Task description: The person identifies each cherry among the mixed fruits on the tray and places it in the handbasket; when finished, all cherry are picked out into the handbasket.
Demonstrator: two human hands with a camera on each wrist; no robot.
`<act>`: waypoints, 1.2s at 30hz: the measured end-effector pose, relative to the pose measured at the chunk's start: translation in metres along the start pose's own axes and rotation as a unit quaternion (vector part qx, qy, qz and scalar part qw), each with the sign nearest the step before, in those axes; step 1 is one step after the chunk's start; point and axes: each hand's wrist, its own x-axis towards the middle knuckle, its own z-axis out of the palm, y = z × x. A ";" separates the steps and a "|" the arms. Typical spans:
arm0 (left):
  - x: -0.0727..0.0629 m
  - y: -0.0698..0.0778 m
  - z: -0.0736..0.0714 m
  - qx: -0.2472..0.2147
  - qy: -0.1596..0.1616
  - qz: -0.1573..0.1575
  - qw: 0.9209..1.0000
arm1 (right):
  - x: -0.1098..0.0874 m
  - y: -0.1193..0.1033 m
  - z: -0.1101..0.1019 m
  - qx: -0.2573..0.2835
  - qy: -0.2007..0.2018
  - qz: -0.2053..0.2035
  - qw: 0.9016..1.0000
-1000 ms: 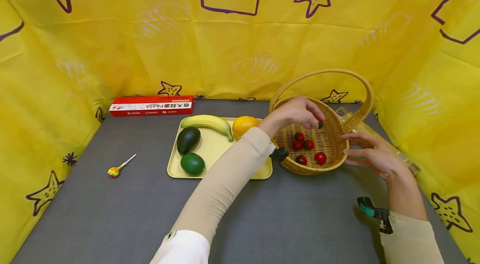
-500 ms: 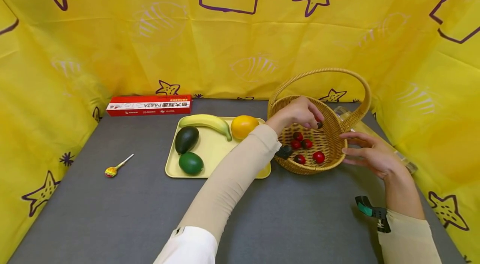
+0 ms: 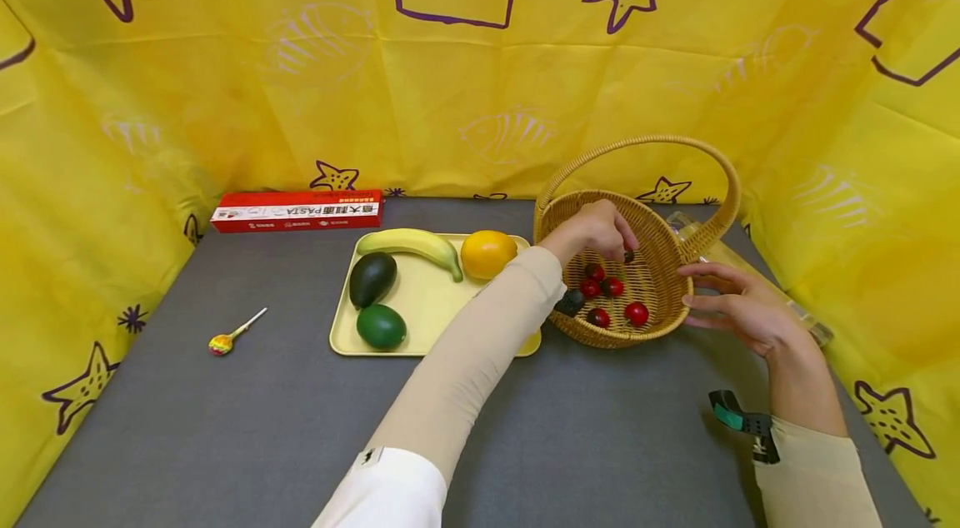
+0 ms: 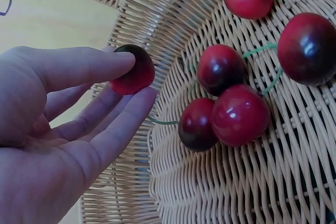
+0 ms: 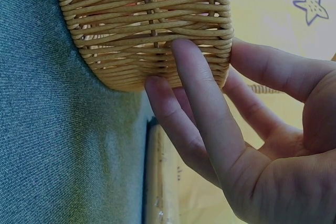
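My left hand (image 3: 598,231) reaches into the wicker basket (image 3: 660,338) and pinches a dark red cherry (image 4: 143,74) between thumb and fingers. A green stem trails from this cherry in the left wrist view. Several more cherries (image 4: 240,115) lie on the woven bottom, below and beside the hand. At the basket's right side is my right hand (image 3: 738,307), its extended fingers (image 5: 197,74) touching the outer wall and its thumb at the rim. The basket stands upright on the grey table, its tall handle (image 3: 726,216) raised.
Left of the basket, a yellow tray (image 3: 431,303) bears a banana (image 3: 412,242), an avocado (image 3: 372,278), a green oval fruit (image 3: 381,326) and an orange-yellow fruit (image 3: 488,254). A lollipop (image 3: 222,344) and a red pasta box (image 3: 297,211) lie further left. Yellow cloth (image 3: 450,95) encloses the table.
My left hand has moved slightly lower and nearer to me inside the basket, still pinching the cherry. The right hand stays at the basket's side.
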 end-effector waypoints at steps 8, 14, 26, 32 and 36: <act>0.003 -0.008 -0.001 0.010 -0.005 -0.007 1.000 | -0.001 -0.001 0.001 -0.001 0.001 0.002 1.000; 0.003 -0.011 -0.003 0.015 -0.012 0.000 1.000 | 0.001 -0.002 0.001 -0.008 0.001 0.009 1.000; 0.004 -0.010 -0.004 0.096 -0.039 0.003 0.995 | -0.001 0.000 0.000 -0.003 -0.001 -0.003 1.000; 0.003 -0.010 -0.005 0.109 -0.055 -0.003 0.993 | -0.001 0.000 0.000 -0.004 -0.002 -0.005 1.000; 0.003 -0.010 -0.005 0.111 -0.052 -0.003 0.992 | -0.001 0.000 0.000 -0.007 -0.001 -0.003 1.000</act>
